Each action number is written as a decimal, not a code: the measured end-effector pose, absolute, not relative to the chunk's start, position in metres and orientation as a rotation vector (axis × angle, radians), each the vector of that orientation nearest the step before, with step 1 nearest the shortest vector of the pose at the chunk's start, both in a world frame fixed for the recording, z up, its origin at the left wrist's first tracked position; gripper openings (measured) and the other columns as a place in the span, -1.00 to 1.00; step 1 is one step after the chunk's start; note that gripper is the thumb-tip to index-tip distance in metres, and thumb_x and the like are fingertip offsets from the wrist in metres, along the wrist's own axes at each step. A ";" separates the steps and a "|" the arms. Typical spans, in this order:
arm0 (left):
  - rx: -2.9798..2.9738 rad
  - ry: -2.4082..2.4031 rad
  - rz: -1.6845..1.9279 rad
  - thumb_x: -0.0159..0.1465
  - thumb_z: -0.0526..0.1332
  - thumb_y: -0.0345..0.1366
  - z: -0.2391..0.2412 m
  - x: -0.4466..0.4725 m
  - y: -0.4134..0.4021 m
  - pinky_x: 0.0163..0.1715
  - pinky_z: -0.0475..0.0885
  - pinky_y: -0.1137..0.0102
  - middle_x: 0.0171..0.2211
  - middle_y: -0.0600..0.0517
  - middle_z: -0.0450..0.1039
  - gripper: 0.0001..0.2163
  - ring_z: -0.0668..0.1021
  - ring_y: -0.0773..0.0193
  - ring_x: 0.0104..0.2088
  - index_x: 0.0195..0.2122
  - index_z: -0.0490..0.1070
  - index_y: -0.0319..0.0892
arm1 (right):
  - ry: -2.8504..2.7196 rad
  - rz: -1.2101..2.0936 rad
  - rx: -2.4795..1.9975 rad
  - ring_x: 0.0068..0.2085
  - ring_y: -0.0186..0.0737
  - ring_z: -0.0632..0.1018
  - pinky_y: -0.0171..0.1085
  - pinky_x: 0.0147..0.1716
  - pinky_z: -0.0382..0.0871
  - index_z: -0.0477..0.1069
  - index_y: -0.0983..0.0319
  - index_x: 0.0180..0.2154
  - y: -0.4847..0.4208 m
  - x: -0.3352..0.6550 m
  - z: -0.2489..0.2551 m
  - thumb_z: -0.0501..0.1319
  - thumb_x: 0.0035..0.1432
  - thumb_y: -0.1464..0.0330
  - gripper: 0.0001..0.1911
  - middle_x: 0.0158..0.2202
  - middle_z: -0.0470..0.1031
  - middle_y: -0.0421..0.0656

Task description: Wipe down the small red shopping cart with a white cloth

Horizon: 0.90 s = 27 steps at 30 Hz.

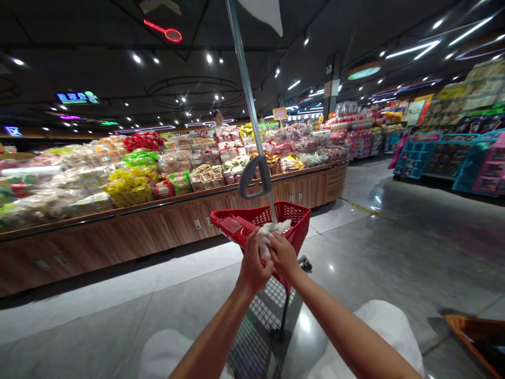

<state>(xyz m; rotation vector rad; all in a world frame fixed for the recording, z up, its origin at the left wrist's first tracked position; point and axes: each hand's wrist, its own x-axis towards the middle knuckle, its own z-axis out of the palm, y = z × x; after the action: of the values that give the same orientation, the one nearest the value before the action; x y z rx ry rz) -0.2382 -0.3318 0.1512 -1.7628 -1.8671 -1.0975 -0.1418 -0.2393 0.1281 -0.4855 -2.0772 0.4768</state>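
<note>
My left hand (253,266) and my right hand (283,256) meet in front of me, both closed around a crumpled white cloth or tissue (272,231). They hold it over the near rim of a red shopping cart basket (294,216). A grey handle loop (254,176) on a slanted metal pole (246,89) rises from the cart just above my hands.
A long wooden display counter (165,221) piled with packaged snacks curves along the left. A person (218,120) stands behind it. Blue and pink shelving (450,158) lines the right. An orange basket edge (477,337) shows at lower right. Glossy grey floor (394,242) stretches ahead.
</note>
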 end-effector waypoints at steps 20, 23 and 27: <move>-1.547 -2.345 -0.520 0.33 -0.03 -0.05 0.171 -0.353 -0.308 0.22 0.00 -0.05 0.19 -0.07 0.28 -0.58 0.24 0.02 0.23 0.12 0.33 -0.08 | -2.443 0.006 -0.667 -0.17 -0.08 0.46 -0.16 -0.17 0.25 0.23 0.08 0.16 -0.256 -0.158 0.161 0.13 0.21 0.24 -0.53 0.07 0.36 -0.02; -1.741 -2.240 -0.529 0.30 0.01 0.01 0.184 -0.356 -0.315 0.24 -0.04 0.01 0.12 0.00 0.38 -0.58 0.35 0.08 0.15 0.08 0.37 -0.03 | -2.447 -0.005 -0.655 -0.20 -0.14 0.47 -0.24 -0.21 0.24 0.23 0.07 0.15 -0.229 -0.137 0.156 0.11 0.22 0.22 -0.54 0.00 0.41 -0.06; -1.917 -2.221 -0.573 0.34 -0.04 -0.09 0.199 -0.369 -0.314 0.14 0.20 0.24 0.04 0.03 0.45 -0.63 0.45 0.20 0.05 0.02 0.43 -0.04 | -2.396 0.028 -0.666 -0.18 -0.17 0.48 -0.28 -0.22 0.25 0.27 0.09 0.11 -0.192 -0.107 0.152 0.05 0.25 0.27 -0.61 -0.04 0.44 -0.10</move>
<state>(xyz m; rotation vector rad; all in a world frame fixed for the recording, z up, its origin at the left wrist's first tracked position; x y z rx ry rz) -0.3691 -0.3143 0.1988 -1.9168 -2.2212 -0.5727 -0.1072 -0.1920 0.1523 -0.6660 -2.3959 0.0277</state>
